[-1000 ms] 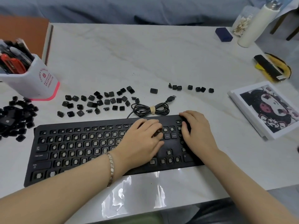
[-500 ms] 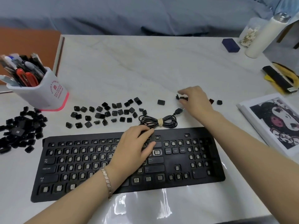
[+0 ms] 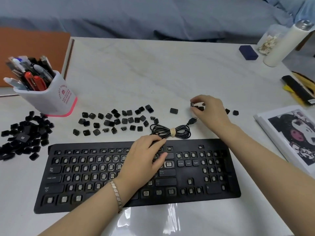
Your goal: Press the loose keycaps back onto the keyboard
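White worktop [image 3: 153, 79]: black keyboard [image 3: 95, 169] lies near the front edge, most sockets bare. Left hand [image 3: 144, 160] rests on its middle rows, grip spread flat; right hand [image 3: 211, 111] sits beyond the far edge, grip closed in a pinch. Keycap heap [image 3: 23, 135] at far left, loose keycaps [image 3: 117, 120] scattered behind the keyboard, one keycap [image 3: 192, 104] pinched in the right fingertips.

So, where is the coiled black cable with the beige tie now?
The coiled black cable lies centre-frame in the head view, just behind the black keyboard, its plug beside the right hand.
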A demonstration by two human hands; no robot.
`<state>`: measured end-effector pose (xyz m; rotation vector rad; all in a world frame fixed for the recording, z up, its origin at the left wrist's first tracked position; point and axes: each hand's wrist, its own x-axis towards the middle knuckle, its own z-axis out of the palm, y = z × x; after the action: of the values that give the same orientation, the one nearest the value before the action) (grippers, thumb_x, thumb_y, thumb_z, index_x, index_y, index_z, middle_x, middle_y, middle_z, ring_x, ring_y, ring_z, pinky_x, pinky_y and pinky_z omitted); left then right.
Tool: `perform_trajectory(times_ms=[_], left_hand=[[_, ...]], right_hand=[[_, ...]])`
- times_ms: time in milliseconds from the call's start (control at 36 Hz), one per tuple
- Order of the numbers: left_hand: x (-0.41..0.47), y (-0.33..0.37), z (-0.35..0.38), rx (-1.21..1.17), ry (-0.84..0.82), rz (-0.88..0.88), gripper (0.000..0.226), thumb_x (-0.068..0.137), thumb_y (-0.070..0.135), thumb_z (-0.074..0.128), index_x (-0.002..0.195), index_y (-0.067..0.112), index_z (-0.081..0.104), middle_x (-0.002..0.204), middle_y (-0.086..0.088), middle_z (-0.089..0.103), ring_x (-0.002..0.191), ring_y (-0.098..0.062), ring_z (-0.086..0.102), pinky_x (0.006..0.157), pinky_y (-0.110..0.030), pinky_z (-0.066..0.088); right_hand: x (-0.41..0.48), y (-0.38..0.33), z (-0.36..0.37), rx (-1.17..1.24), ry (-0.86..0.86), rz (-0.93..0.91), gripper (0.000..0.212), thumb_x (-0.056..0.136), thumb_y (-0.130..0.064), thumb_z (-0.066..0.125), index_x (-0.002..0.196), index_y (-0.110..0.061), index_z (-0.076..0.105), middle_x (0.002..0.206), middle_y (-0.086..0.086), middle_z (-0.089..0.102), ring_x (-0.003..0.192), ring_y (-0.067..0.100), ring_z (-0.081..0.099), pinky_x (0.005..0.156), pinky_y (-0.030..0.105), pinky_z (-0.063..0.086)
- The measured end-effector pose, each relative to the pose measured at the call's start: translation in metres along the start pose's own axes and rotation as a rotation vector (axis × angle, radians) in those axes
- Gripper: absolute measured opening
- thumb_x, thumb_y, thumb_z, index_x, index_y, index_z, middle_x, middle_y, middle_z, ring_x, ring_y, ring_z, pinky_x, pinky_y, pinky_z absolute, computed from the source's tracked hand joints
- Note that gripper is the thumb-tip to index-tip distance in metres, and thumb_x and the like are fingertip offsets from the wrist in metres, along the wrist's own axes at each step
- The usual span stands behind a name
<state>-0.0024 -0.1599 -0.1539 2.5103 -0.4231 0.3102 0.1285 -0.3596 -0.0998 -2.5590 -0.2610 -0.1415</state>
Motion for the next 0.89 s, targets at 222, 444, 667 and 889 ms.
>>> perform_trajectory(times_ms=[222,444,667,889], left_hand=[[0.001,0.0,0.0,-0.001,0.008,0.013,0.042,0.087,0.035,0.049,0.113,0.008,0.067,0.107,-0.004,0.064,0.101,-0.015,0.049,0.09,-0.021,0.032],[0.0,-0.002,0.002,0.005,0.009,0.014,0.041,0.087,0.035,0.049,0.113,0.007,0.066,0.107,-0.004,0.064,0.1,-0.016,0.051,0.088,-0.026,0.037],[0.001,-0.001,0.0,-0.007,0.021,0.019,0.041,0.087,0.034,0.05,0.112,0.007,0.067,0.106,-0.006,0.064,0.1,-0.016,0.049,0.088,-0.023,0.033],[0.001,-0.002,0.001,-0.015,0.027,0.02,0.041,0.086,0.034,0.05,0.112,0.007,0.067,0.106,-0.006,0.064,0.1,-0.016,0.049,0.087,-0.023,0.033]], right_hand=[[-0.094,-0.022,-0.024,0.216,-0.137,-0.057,0.023,0.08,-0.014,0.069,0.103,-0.019,0.069,0.089,-0.018,0.061,0.083,-0.005,0.056,0.076,0.004,0.039],[-0.118,-0.027,-0.012,0.287,-0.157,0.023,0.023,0.074,-0.01,0.075,0.086,-0.027,0.068,0.076,-0.017,0.062,0.077,-0.005,0.056,0.07,0.003,0.039],[-0.118,-0.031,0.001,0.284,-0.124,0.007,0.022,0.073,-0.007,0.075,0.093,-0.017,0.071,0.076,-0.017,0.06,0.08,-0.003,0.056,0.074,0.005,0.04],[-0.119,-0.029,0.007,0.215,-0.141,-0.037,0.019,0.072,-0.007,0.076,0.09,-0.013,0.072,0.075,-0.022,0.055,0.08,-0.008,0.054,0.074,0.004,0.04]])
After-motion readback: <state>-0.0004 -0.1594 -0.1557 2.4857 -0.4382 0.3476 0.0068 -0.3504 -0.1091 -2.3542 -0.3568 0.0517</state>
